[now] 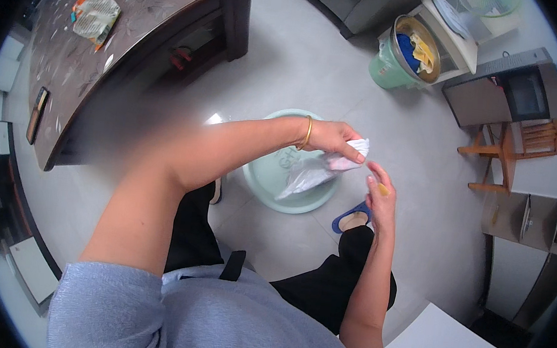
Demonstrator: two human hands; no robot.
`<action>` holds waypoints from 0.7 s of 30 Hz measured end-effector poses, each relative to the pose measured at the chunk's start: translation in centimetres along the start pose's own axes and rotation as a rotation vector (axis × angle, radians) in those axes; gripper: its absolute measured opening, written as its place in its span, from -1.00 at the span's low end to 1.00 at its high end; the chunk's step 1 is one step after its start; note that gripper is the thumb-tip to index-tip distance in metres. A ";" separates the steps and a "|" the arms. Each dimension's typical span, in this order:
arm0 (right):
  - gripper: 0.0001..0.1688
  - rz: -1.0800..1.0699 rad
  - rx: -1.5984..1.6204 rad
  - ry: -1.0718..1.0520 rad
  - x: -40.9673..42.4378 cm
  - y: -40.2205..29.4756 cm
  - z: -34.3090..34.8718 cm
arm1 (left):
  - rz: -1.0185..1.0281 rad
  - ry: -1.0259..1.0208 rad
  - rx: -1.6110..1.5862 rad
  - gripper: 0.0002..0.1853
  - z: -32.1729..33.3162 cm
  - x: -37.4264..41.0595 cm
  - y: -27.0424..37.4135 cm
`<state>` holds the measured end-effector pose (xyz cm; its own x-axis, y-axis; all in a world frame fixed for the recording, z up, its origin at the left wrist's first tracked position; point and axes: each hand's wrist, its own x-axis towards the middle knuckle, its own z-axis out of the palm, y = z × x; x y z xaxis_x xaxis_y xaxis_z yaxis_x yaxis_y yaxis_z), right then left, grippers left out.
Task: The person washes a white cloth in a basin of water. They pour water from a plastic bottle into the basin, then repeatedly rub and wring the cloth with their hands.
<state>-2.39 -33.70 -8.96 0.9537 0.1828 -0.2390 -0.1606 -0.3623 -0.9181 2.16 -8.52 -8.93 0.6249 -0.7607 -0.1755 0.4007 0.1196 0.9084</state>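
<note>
My left hand (333,138), with a gold bangle at the wrist, grips a bunched piece of white cloth (353,153) and a translucent plastic bag (308,175) that hangs down from it. Below them a pale green plastic basin (258,184) stands on the floor; its inner bottom bears dark markings. My right hand (381,189) is just to the right of the bunched cloth, fingers apart and curled, with a small yellowish patch or piece at the fingers; I cannot tell which it is. The two hands do not touch.
A dark table (140,3) at upper left bears a snack packet (97,16) and a phone (38,115). A green bin (387,69) with a metal bowl of cloths (398,24) stands at upper right, near a wooden chair (508,157). A white surface (451,344) is at lower right.
</note>
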 end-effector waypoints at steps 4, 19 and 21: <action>-0.72 0.089 0.144 -0.240 -0.8 -1.1 3.0 | -0.080 -0.085 -0.092 -0.68 0.8 0.4 0.1; -0.78 0.196 0.967 -0.065 0.0 -2.0 -0.8 | -0.196 -0.134 0.105 -0.58 -2.6 -1.1 -1.8; -0.76 0.137 0.675 -0.018 0.1 -1.7 -1.1 | -0.127 0.009 -0.120 -0.61 -2.6 -0.7 -1.4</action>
<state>-1.76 -34.03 -7.12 0.9099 0.1935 -0.3670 -0.4085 0.2638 -0.8738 2.93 -6.45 -11.06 0.5698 -0.7689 -0.2902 0.5536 0.0981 0.8270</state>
